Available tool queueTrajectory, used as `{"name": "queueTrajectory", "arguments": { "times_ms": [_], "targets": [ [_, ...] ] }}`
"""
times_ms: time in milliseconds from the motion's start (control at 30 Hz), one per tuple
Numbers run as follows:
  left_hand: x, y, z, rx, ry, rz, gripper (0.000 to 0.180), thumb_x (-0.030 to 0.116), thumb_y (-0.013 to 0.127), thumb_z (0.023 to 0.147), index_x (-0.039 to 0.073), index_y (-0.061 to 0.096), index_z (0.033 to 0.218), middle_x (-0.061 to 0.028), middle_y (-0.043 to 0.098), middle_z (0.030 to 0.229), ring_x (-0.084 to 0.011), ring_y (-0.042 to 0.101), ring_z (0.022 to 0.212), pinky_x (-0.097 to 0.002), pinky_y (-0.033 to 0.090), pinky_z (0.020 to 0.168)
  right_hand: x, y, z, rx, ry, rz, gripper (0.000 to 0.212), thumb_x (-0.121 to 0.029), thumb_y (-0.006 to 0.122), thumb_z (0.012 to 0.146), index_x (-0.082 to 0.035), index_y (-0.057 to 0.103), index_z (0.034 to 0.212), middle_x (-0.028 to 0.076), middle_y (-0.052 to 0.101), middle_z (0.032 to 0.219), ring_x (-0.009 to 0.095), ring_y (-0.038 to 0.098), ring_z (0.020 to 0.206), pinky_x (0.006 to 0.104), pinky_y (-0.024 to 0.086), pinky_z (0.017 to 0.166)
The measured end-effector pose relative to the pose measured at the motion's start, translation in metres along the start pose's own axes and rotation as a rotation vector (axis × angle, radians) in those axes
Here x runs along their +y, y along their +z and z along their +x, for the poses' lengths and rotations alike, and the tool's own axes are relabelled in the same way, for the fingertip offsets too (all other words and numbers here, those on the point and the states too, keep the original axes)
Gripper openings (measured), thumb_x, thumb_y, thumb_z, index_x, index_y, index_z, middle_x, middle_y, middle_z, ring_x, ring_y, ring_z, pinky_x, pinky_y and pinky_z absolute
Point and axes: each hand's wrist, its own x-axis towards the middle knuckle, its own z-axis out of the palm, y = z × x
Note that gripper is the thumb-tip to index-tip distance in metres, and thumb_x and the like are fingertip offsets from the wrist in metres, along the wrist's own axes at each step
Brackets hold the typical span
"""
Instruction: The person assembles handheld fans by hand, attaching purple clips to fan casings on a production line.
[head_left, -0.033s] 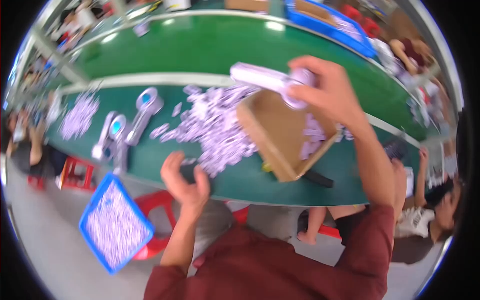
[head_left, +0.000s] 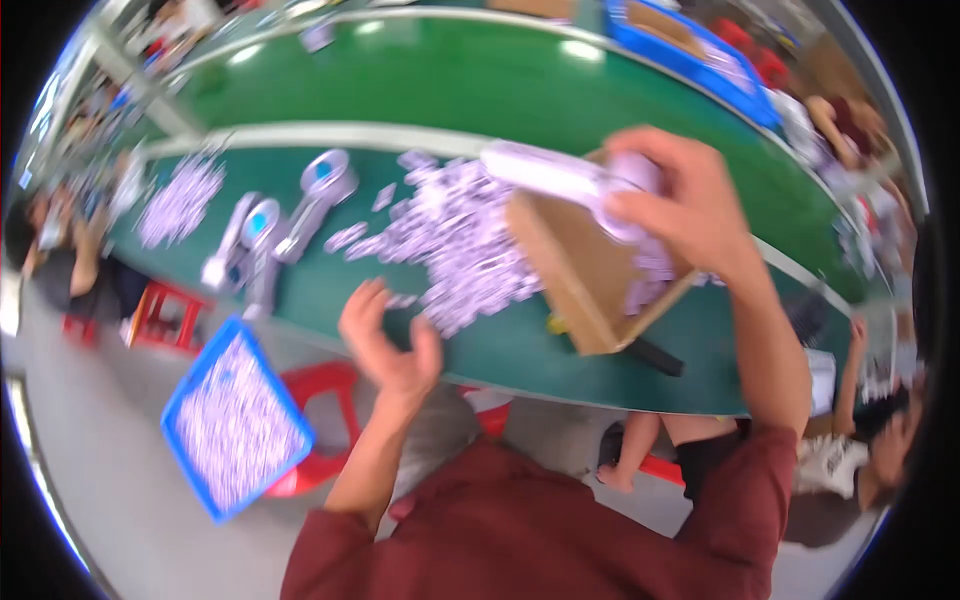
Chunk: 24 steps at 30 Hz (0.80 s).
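Observation:
My right hand [head_left: 690, 200] grips the round head of a pale lilac handheld device [head_left: 545, 170], perhaps a small fan. Its long handle points left, above a brown cardboard box [head_left: 560, 265] that holds some lilac pieces [head_left: 652, 270]. Over the near edge of the table, my left hand [head_left: 390, 345] is open, with thumb and fingers apart and nothing between them. Just beyond its fingers spreads a heap of small lilac parts [head_left: 465, 235]. Similar devices with blue round centres [head_left: 323, 180] lie farther left on the table. Motion blurs the details.
A blue tray [head_left: 300, 455] full of small lilac parts rests on a red stool [head_left: 345, 400] at lower left. Another pile [head_left: 182, 205] lies at the table's far left. A black strip [head_left: 655, 357] sits beside the box. People sit at both sides; a green belt [head_left: 430, 75] runs beyond.
A dark object between my left thumb and fingers no longer shows, and that hand looks emptied. The whole view has shifted slightly; my right hand keeps its hold on the lilac device.

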Motion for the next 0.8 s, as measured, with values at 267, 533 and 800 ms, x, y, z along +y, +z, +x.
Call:
{"name": "queueTrajectory", "arguments": {
  "times_ms": [267, 533, 800],
  "targets": [
    [0.11, -0.038, -0.024, -0.044, 0.186, -0.022, 0.046, 0.021, 0.071, 0.07, 0.008, 0.062, 0.113, -0.0163, 0.059, 0.116, -0.0299, 0.061, 0.096, -0.0493, 0.044, 0.088, -0.102, 0.052, -0.097, -0.611, 0.073, 0.08, 0.048, -0.025, 0.081, 0.066, 0.004, 0.064, 0.101, 0.012, 0.063, 0.072, 0.016, 0.062, 0.063, 0.0285, 0.048, 0.057],
    [0.088, -0.097, -0.06, -0.428, -0.581, -0.68, 0.051, 0.012, 0.073, 0.073, 0.001, 0.049, 0.117, -0.0167, 0.063, 0.099, -0.0332, 0.065, 0.091, -0.0384, 0.052, 0.08, -0.053, 0.038, -0.072, -0.175, -0.047, -0.469, 0.028, -0.017, 0.063, 0.085, 0.0, 0.063, 0.107, 0.016, 0.061, 0.069, 0.034, 0.062, 0.067, 0.0422, 0.048, 0.062],
    [0.071, -0.124, -0.115, -0.517, -0.693, -0.733, 0.048, 0.011, 0.072, 0.074, 0.002, 0.048, 0.115, -0.0137, 0.063, 0.09, -0.0223, 0.063, 0.082, -0.0355, 0.049, 0.074, 0.078, -0.005, -0.043, -0.353, 0.137, -1.34, 0.019, -0.014, 0.065, 0.081, -0.005, 0.065, 0.097, 0.023, 0.065, 0.097, 0.043, 0.064, 0.093, 0.0514, 0.052, 0.081]
  ]
}}
